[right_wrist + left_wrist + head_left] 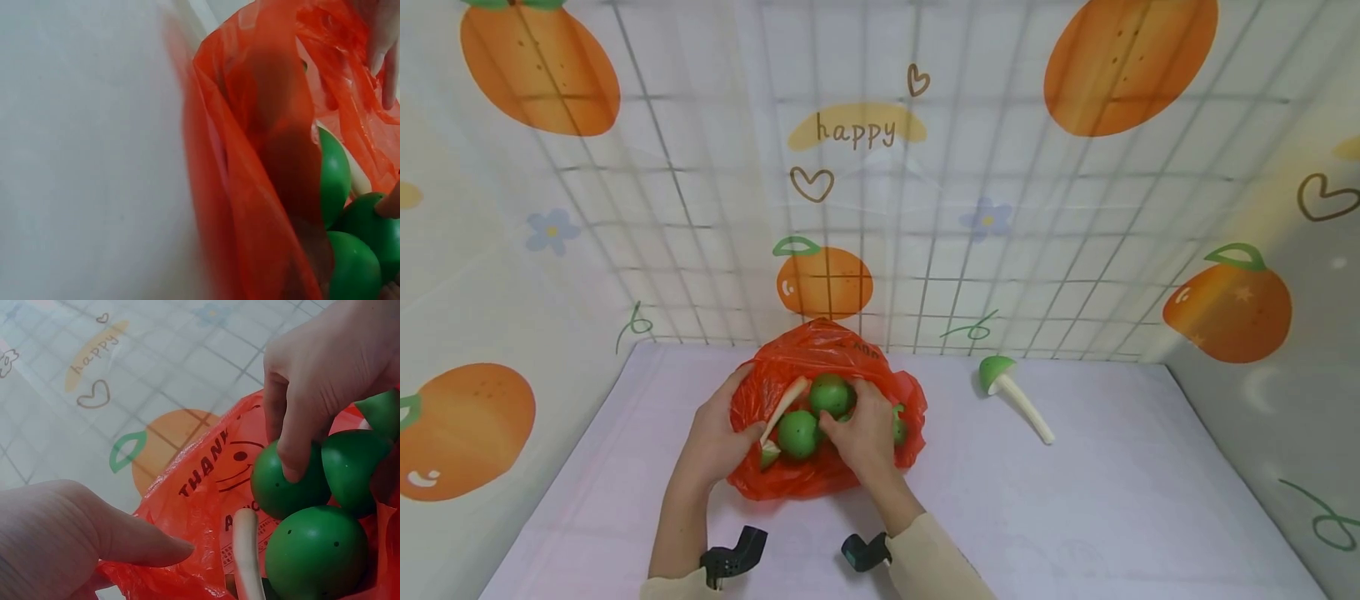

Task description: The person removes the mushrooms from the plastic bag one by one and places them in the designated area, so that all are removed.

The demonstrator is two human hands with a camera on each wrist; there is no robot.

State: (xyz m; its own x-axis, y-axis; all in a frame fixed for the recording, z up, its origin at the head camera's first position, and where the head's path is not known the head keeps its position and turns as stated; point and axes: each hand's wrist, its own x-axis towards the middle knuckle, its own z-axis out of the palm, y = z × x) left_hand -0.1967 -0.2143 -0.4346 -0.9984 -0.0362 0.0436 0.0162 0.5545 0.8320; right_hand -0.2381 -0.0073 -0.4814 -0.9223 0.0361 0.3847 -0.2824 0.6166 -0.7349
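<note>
A red plastic bag (805, 487) lies mouth-up on the table, with printing that includes "THANK" on its inner side. My left hand (718, 433) grips the bag's left rim, its thumb inside. Inside are several round green things with small dark dots, among them a lower green ball (798, 434) and an upper green ball (831, 395). My right hand (867, 429) reaches into the bag and holds the upper ball between thumb and fingers; some fingertips are hidden. Beside the left thumb, a pale stem (245, 550) leans against the bag wall.
To the right of the bag, a toy mushroom (1022, 407) with a green cap and long white stem lies on the white tabletop (1120, 492). Behind stands a wire grid covered by a sheet printed with oranges (824, 283). Black wrist cameras (736, 557) sit on both forearms.
</note>
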